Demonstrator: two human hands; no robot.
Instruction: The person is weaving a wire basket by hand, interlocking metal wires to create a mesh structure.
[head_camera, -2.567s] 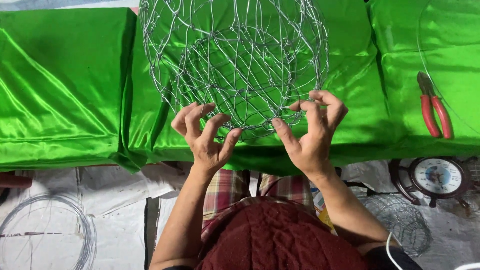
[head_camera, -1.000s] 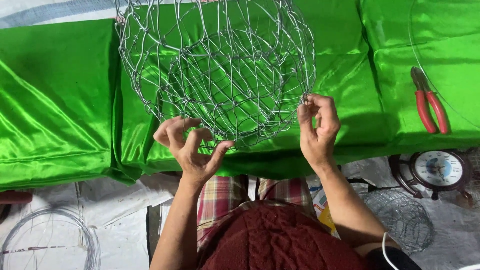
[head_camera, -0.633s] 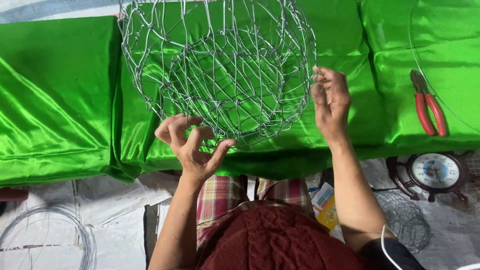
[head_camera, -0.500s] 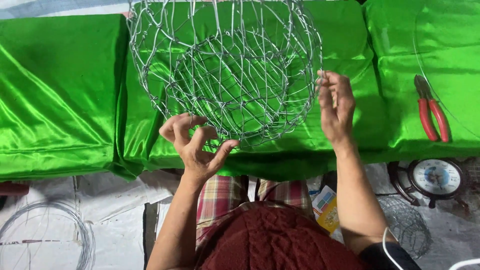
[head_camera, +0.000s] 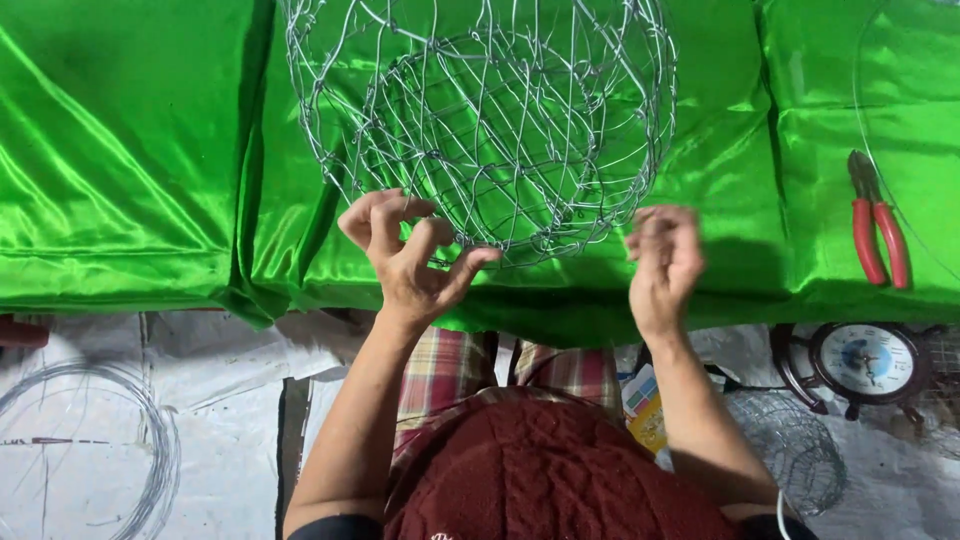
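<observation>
A round basket woven of thin silver wire (head_camera: 480, 120) stands on a table covered with shiny green cloth (head_camera: 130, 150). My left hand (head_camera: 405, 255) grips the basket's near rim at its lower left, fingers curled on the wire. My right hand (head_camera: 662, 260) is blurred and sits just off the basket's lower right edge, fingers loosely bent and holding nothing that I can see.
Red-handled pliers (head_camera: 875, 225) lie on the cloth at the right. A thin loose wire (head_camera: 880, 180) arcs beside them. Below the table edge are a round dial gauge (head_camera: 865, 360), a second wire basket (head_camera: 790, 450) and a wire coil (head_camera: 90, 450) on white sheeting.
My right hand has come off the basket's right rim and dropped toward the table's near edge. The basket has shifted slightly right in view. My left hand keeps its grip.
</observation>
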